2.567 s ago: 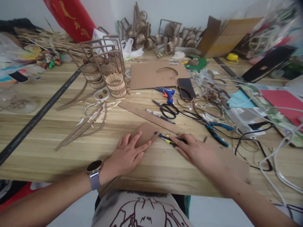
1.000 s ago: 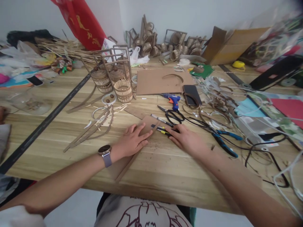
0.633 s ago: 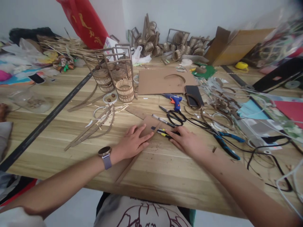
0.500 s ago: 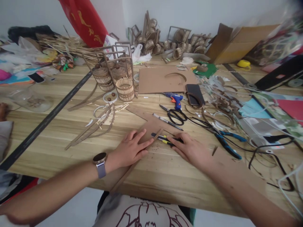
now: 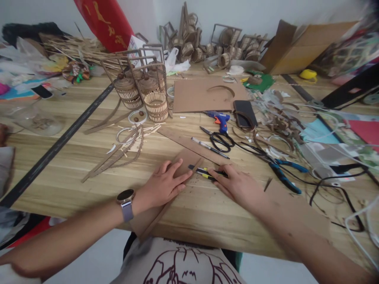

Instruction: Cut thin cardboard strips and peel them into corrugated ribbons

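Note:
My left hand (image 5: 166, 182) lies with fingers spread on a piece of brown cardboard (image 5: 145, 221), pressing it to the table. In my right hand (image 5: 229, 177) is a yellow-and-black utility knife (image 5: 204, 172). Its blade end lies at a narrow cardboard strip (image 5: 199, 162) along the cardboard's edge, close to my left fingertips. Dark crumbs are scattered just below the blade. Beyond the hands lies a longer cardboard strip (image 5: 177, 139) with a pen (image 5: 207, 146) on it. Black-handled scissors (image 5: 220, 142) rest beside the pen.
A blue glue gun (image 5: 220, 120), a phone (image 5: 245, 112) and pliers (image 5: 284, 177) lie to the right. Small slatted baskets (image 5: 156, 106) stand at back left, near loose sticks (image 5: 136, 144). A cardboard sheet (image 5: 201, 94) lies behind. Another person's hand (image 5: 3, 134) shows at far left.
The view has tilted slightly. Both hands keep nearly the same place, the left on the cardboard and the right on the utility knife, which has shifted very little.

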Motion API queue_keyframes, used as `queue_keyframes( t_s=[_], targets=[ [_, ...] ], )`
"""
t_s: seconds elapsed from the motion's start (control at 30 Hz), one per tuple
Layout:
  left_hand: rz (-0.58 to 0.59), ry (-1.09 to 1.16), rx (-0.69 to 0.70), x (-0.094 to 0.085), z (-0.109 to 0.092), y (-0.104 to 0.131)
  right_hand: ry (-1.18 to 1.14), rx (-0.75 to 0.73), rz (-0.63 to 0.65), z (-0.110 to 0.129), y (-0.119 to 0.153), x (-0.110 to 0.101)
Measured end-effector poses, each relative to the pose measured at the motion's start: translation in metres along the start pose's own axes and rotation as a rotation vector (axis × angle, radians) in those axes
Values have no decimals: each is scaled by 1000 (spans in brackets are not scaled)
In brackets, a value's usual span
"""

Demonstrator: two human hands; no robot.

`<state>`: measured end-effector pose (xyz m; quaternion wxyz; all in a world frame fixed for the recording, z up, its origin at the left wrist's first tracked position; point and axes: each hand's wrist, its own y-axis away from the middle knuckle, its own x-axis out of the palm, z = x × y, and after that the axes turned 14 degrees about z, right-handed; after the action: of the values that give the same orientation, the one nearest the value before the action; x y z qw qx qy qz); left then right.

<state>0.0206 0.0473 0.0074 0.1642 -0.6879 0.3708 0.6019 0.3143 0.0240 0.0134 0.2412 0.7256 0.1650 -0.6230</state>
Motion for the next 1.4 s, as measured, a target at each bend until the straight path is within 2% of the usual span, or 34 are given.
queue_keyframes(
  t_s=[0.47, 0.97, 1.23, 1.4],
  targets=[
    [-48, -46, 18, 7, 3, 1, 40, -32, -71, 18, 15, 2],
    [-56, -46, 11, 6, 3, 0, 26, -48, -76, 36, 12, -1],
    [8, -43, 33, 2, 5, 0, 24, -73, -98, 42, 21, -2],
    [135, -72, 228, -11, 21, -5, 37, -65, -96, 41, 20, -3]
  ],
)
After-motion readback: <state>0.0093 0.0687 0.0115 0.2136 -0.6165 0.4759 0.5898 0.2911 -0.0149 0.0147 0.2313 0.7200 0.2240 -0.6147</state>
